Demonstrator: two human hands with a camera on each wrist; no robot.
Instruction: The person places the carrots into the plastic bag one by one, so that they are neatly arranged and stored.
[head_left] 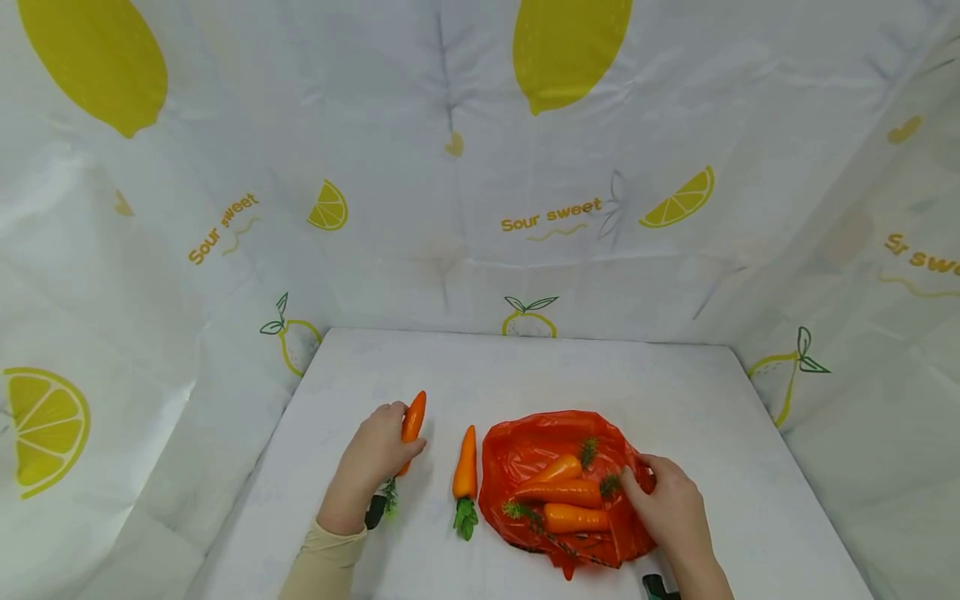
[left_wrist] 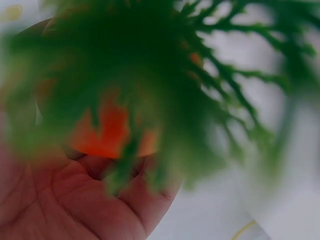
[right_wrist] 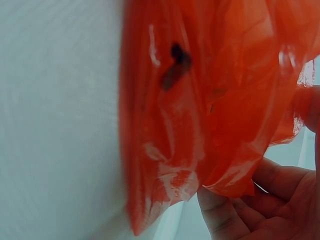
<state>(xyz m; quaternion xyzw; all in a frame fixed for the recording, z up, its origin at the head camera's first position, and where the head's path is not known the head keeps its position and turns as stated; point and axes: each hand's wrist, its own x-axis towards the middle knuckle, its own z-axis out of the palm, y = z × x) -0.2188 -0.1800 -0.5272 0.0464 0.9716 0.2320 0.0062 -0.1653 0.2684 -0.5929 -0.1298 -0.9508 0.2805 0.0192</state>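
My left hand (head_left: 382, 446) grips a carrot (head_left: 414, 417) with its orange tip pointing away from me. In the left wrist view, the carrot's feathery green top (left_wrist: 135, 75) blurs across the lens and covers much of the palm (left_wrist: 75, 200). My right hand (head_left: 671, 500) holds the right edge of a red plastic bag (head_left: 517, 442), thumb on the inner side. Inside the spread bag lie three carrots (head_left: 558, 492) with green tops. The right wrist view shows the bag's outer side (right_wrist: 230, 100) against the fingers (right_wrist: 280, 180).
Another carrot (head_left: 466, 471) lies on the white table (head_left: 600, 375) just left of the bag, leaves toward me. Lemon-printed white sheeting (head_left: 420, 250) stands behind the table and at both sides.
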